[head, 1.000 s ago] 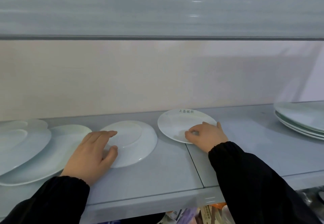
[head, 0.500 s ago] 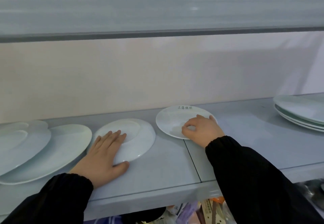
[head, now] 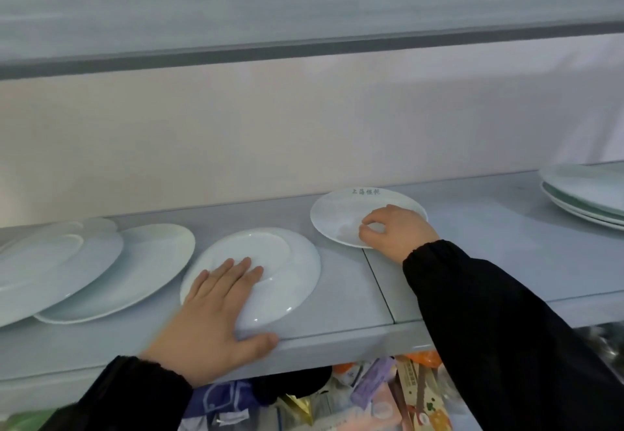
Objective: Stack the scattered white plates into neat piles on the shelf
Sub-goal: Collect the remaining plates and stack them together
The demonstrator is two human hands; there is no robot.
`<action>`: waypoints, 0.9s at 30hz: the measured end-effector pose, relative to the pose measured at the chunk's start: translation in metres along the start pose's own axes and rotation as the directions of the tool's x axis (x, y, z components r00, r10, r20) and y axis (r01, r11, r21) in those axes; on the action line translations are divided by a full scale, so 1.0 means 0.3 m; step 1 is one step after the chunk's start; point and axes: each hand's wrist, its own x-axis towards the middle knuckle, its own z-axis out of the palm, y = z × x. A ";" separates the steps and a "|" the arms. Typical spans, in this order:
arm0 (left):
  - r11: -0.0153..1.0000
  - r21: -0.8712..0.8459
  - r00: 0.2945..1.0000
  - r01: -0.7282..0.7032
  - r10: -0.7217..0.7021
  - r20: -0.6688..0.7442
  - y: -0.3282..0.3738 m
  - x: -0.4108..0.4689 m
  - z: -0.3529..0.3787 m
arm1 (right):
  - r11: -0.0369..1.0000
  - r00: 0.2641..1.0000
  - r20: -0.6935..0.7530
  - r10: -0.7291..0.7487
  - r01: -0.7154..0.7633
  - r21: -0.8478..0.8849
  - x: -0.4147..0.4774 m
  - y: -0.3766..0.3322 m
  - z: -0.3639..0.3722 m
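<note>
An upturned white plate (head: 280, 261) lies on the grey shelf (head: 489, 248), its near rim at the shelf's front edge. My left hand (head: 216, 309) has straight fingers flat on top of it, and the thumb tucks under the near rim, pinching it. Farther right sits a smaller white plate (head: 341, 218) with printed characters on its far rim. My right hand (head: 395, 231) pinches its near right rim with curled fingers. Two larger white plates (head: 141, 265) lie overlapped at the left, one (head: 50, 261) partly on top of the other.
A neat stack of white plates (head: 587, 194) stands at the shelf's far right. An upper shelf board (head: 304, 8) hangs low overhead. Colourful packets (head: 371, 393) fill the level below the front edge.
My left hand has slid the upturned plate toward the shelf's front edge, and its thumb has come under the rim. My right hand has kept its hold on the small plate.
</note>
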 end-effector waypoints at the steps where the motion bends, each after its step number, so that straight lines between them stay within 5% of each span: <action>1: 0.999 0.034 0.999 -0.032 0.033 -0.018 0.012 -0.031 -0.001 | 1.000 1.000 -0.001 0.002 -0.002 0.012 0.000 0.003 0.004; 6: 0.958 0.190 0.970 -0.215 0.232 -0.072 0.027 -0.149 0.015 | 1.000 1.000 -0.016 -0.019 0.019 0.010 -0.001 0.000 0.002; 19: 0.967 0.156 0.975 -0.203 0.214 -0.057 0.054 -0.169 -0.058 | 0.992 0.992 -0.010 -0.122 0.122 -0.017 -0.001 -0.002 -0.003; 23: 0.989 -0.034 0.944 -0.141 0.124 -0.306 0.081 -0.147 -0.164 | 0.987 0.988 -0.011 -0.156 0.155 -0.037 0.007 0.060 -0.030; 27: 0.980 -0.196 0.836 -0.015 -0.095 -0.541 0.123 -0.061 -0.210 | 0.987 0.984 -0.087 -0.159 0.158 -0.009 0.007 0.166 -0.082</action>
